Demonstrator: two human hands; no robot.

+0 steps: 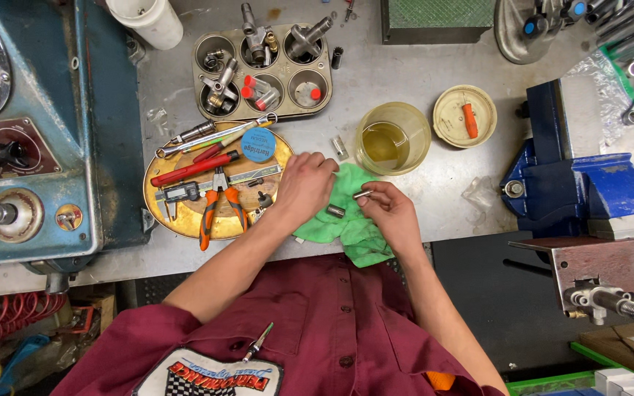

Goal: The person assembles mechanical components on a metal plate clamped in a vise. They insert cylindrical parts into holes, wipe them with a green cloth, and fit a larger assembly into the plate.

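Hands meet over green cloth (pixel 346 224) at bench edge. Right hand (pixel 390 213) pinching small metal pin (pixel 363 194) by thumb + forefinger; pin's long axis roughly left-right, free end pointing toward left hand. Left hand (pixel 304 187) curled, fingertips pressed onto cloth's top edge, holding nothing that shows. Short steel sleeve (pixel 336 211) lying loose on cloth between both hands, just below pin, a bit nearer left hand, axis also about left-right. Cloth soft, crumpled, microfibre look; pin and sleeve smooth, bright, cylindrical.

Just beside left hand: round brass-coloured tray (pixel 157 209) w/ orange-handled pliers (pixel 218 205), caliper, red-handled tool, blue round tin. Above cloth: translucent plastic tub (pixel 392 138) of yellowish fluid, its lid (pixel 464 116) near, holding 1 orange-handled tool. Small flat metal piece on bench between tray and tub. Further up: 6-cup muffin tin (pixel 262 70) of steel fittings, some red-capped. Blue vise (pixel 581 183) well right; blue-grey machine far left.
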